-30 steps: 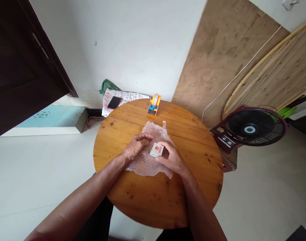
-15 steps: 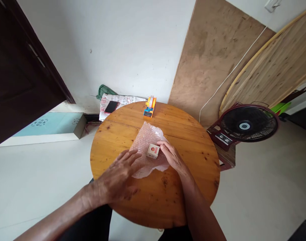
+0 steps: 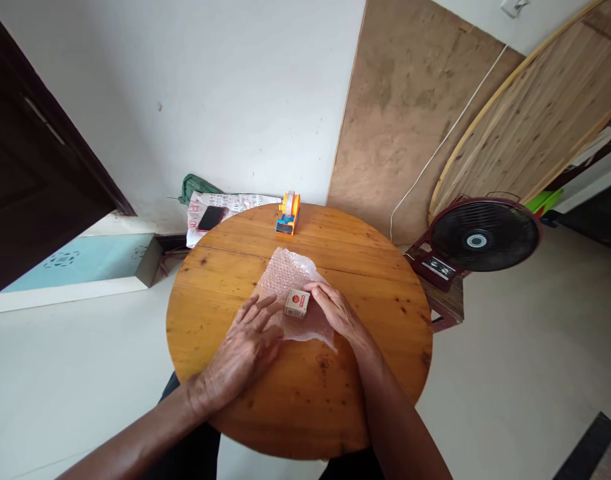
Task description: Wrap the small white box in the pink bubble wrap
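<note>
A small white box with a red mark (image 3: 296, 303) lies on a sheet of bubble wrap (image 3: 287, 277) in the middle of a round wooden table (image 3: 375, 287). My right hand (image 3: 335, 311) rests at the box's right side, its fingers closed against it. My left hand (image 3: 243, 348) lies flat with fingers spread on the near left edge of the bubble wrap, just left of the box.
An orange and blue tape dispenser (image 3: 287, 215) stands at the table's far edge. Behind the table, a phone (image 3: 211, 218) lies on a printed bag on the floor. A black fan (image 3: 481, 235) stands to the right. Wooden boards lean on the wall.
My left hand pulled back from the far side of the box toward me and now lies flat on the near edge of the bubble wrap. The right hand stays at the box.
</note>
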Available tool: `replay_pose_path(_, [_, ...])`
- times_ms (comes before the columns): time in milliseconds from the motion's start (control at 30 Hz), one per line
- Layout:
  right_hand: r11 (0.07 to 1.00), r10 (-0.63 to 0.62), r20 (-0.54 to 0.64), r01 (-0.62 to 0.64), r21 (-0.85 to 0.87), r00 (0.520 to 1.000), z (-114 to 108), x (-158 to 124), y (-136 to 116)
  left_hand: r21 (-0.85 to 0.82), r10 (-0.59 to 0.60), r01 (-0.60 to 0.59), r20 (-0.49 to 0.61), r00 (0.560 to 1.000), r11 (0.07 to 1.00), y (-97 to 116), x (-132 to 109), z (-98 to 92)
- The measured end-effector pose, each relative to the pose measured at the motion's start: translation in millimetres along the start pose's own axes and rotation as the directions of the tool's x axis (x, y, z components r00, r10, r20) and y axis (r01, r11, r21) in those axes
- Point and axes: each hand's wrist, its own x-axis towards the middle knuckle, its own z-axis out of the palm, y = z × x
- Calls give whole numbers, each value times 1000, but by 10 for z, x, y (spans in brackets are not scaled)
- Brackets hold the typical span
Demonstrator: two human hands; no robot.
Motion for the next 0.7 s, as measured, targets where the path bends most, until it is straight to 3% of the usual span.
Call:
replay_pose_path(167, [992, 93, 57, -98, 78, 994, -7, -3, -1, -117, -56, 58, 16, 998, 991, -113, 399, -49])
replay_pose_path(333, [984, 135, 19, -136, 111, 991, -58, -14, -5, -238, -147, 168, 106, 983, 957, -278, 709, 64])
replay_pose_path(567, [974, 117, 48, -124, 190, 992, -164, -48, -53, -380, -219, 264, 157, 963, 887, -378, 751, 189])
replay_pose_path(700, [971, 197, 44, -202, 127, 979, -118, -47, -120, -410, -241, 297, 184, 953, 862, -374, 735, 215])
